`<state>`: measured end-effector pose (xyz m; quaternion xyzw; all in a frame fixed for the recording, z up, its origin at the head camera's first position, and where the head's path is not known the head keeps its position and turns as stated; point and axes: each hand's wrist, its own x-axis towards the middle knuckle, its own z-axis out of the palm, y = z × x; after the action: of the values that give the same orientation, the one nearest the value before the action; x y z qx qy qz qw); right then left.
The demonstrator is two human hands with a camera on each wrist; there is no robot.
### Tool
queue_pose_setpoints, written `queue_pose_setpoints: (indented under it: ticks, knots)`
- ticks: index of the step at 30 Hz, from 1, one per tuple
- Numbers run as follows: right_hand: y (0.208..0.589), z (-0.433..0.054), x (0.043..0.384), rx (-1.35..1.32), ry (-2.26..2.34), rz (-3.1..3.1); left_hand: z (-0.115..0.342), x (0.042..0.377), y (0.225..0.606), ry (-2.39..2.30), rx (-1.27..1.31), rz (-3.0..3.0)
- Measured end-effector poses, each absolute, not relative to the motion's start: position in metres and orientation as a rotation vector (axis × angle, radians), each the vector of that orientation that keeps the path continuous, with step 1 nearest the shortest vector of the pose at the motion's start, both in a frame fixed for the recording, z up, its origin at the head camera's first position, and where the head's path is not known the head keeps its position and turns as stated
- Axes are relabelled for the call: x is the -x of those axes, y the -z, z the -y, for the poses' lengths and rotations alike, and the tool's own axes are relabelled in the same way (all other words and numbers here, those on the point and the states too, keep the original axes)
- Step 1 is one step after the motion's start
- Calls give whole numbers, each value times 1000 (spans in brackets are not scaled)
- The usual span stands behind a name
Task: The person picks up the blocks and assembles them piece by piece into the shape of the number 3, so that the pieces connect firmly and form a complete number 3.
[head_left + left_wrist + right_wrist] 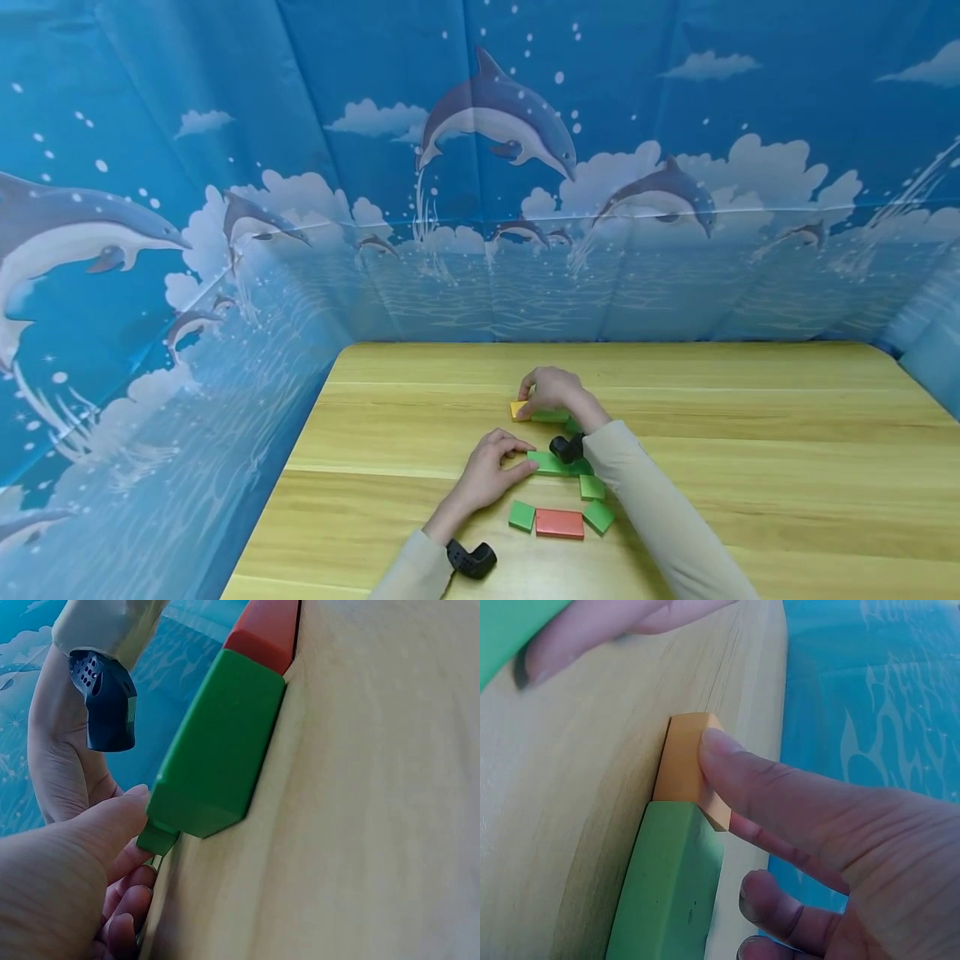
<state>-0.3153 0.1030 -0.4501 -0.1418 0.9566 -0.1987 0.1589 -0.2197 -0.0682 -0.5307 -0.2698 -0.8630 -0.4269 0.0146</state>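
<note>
My right hand (553, 390) is at the far end of the row of blocks, pinching a small orange block (681, 754) between thumb and forefinger. That block meets the end of a long green block (664, 881) lying on the table. Nearer me, my left hand (483, 475) has thumb and forefinger at the left end of another long green block (549, 463), one on each side. In the left wrist view, a square green block (217, 742) in front hides most of that held block.
Closer to me, a red block (559, 524) lies between two square green blocks, one on the left (522, 516) and one on the right (598, 517). Another green square (592, 487) joins the curve. A dolphin-print curtain (480, 283) borders the wooden table (787, 500).
</note>
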Motion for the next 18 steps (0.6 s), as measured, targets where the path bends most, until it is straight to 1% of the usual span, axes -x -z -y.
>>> queue_pose_setpoints:
  ticks: [13,18]
  knots:
    - [451,-104,315,416,581,-2731,68,220,533,1316,830,2690]
    - [452,-110,313,445,675,-2723,67,221,533,1315,847,2676]
